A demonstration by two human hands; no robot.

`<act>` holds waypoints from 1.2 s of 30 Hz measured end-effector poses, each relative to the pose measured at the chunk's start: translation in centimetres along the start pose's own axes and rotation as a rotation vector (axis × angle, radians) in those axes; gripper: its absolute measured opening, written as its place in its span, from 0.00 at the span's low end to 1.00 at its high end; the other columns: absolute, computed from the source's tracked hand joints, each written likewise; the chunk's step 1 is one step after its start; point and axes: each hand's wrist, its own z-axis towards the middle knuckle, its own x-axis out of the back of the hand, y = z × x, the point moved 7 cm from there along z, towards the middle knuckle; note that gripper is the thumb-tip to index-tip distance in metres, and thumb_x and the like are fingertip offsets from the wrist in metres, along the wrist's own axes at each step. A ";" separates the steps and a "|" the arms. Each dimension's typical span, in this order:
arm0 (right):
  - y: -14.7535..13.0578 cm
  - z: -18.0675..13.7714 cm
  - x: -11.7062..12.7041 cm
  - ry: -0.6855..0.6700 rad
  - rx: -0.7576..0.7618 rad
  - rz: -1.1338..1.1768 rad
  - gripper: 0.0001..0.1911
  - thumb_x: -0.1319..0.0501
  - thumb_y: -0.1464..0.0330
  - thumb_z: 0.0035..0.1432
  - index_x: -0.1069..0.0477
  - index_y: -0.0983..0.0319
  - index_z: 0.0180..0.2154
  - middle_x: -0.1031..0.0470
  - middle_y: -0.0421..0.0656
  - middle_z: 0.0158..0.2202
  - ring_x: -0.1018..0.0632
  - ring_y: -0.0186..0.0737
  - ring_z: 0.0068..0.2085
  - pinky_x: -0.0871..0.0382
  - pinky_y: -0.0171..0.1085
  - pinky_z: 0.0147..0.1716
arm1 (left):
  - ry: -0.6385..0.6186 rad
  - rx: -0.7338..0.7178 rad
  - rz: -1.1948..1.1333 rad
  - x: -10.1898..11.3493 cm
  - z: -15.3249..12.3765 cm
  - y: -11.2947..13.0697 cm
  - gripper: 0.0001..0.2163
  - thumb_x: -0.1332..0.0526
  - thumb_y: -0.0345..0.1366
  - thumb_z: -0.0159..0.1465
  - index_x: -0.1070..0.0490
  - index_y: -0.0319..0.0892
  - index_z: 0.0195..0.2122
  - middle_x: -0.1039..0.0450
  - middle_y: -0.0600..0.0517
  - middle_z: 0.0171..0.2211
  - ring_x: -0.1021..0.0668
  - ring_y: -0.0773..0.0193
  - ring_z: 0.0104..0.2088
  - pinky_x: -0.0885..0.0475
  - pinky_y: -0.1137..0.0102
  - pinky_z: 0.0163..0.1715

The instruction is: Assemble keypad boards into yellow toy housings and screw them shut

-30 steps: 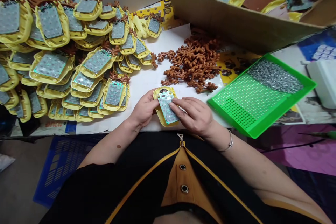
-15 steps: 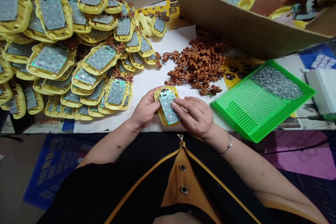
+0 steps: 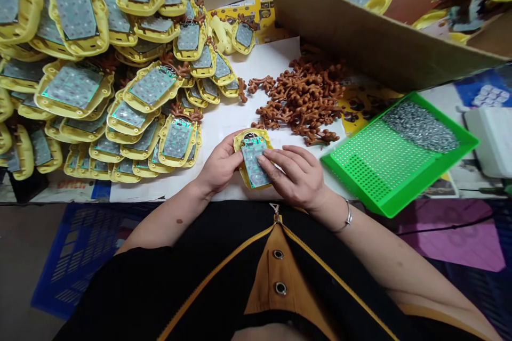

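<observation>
In front of my body, a yellow plastic toy shell carries a grey-green circuit board, with thin wires at its top end. My left hand grips the shell's left edge, thumb on the front and fingers behind. From the right, my right hand is closed at the board's right side, its thumb and fingertips pressed on the board and the shell's edge. Beyond the hands lies a pile of brown antler-shaped pieces. None of these pieces shows on the held shell.
Stacked yellow shells with boards and brown antlers fill the left side. A green perforated tray with small metal screws stands at the right. Behind it, a cardboard box holds yellow parts. A blue crate is below the table.
My right fingertips have moved slightly up and left over the board. Both hands still hold the shell in nearly the same place; the view has shifted a little.
</observation>
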 end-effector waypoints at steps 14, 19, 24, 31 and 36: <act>-0.8 -0.5 -1.0 -0.069 0.043 -0.002 0.13 0.40 0.76 0.63 0.25 0.65 0.49 0.17 0.50 0.45 0.20 0.40 0.43 0.22 0.41 0.45 | -0.073 0.155 -0.053 0.1 -0.2 0.2 0.21 0.27 0.38 0.52 0.23 0.41 0.47 0.20 0.46 0.47 0.21 0.54 0.49 0.28 0.63 0.51; -1.0 -0.7 -1.7 -0.170 0.025 0.080 0.18 0.45 0.78 0.62 0.28 0.70 0.53 0.20 0.55 0.47 0.22 0.44 0.46 0.24 0.45 0.47 | -0.006 0.155 -0.020 0.4 0.1 -0.4 0.20 0.26 0.38 0.52 0.23 0.40 0.46 0.20 0.47 0.44 0.21 0.57 0.46 0.28 0.62 0.50; 0.6 -0.1 -1.5 -0.181 -0.190 0.313 0.27 0.42 0.66 0.64 0.38 0.64 0.63 0.27 0.57 0.55 0.25 0.52 0.54 0.26 0.53 0.49 | -0.017 0.151 0.001 0.4 0.1 -0.5 0.20 0.27 0.38 0.52 0.23 0.40 0.45 0.20 0.47 0.45 0.21 0.56 0.47 0.29 0.62 0.50; 0.9 -0.6 -3.1 -0.434 -0.187 0.275 0.36 0.38 0.54 0.62 0.38 0.70 0.63 0.30 0.63 0.60 0.31 0.61 0.61 0.30 0.59 0.55 | -0.048 0.152 0.107 -0.1 0.3 -0.5 0.21 0.27 0.34 0.50 0.24 0.41 0.46 0.21 0.48 0.47 0.23 0.56 0.49 0.31 0.62 0.52; 1.2 -1.3 -3.2 -0.421 -0.234 0.332 0.37 0.38 0.55 0.62 0.41 0.67 0.65 0.32 0.62 0.61 0.31 0.61 0.62 0.31 0.61 0.56 | -0.072 0.157 0.113 -0.8 0.4 -0.5 0.19 0.28 0.33 0.50 0.24 0.41 0.45 0.21 0.48 0.45 0.23 0.57 0.47 0.31 0.63 0.51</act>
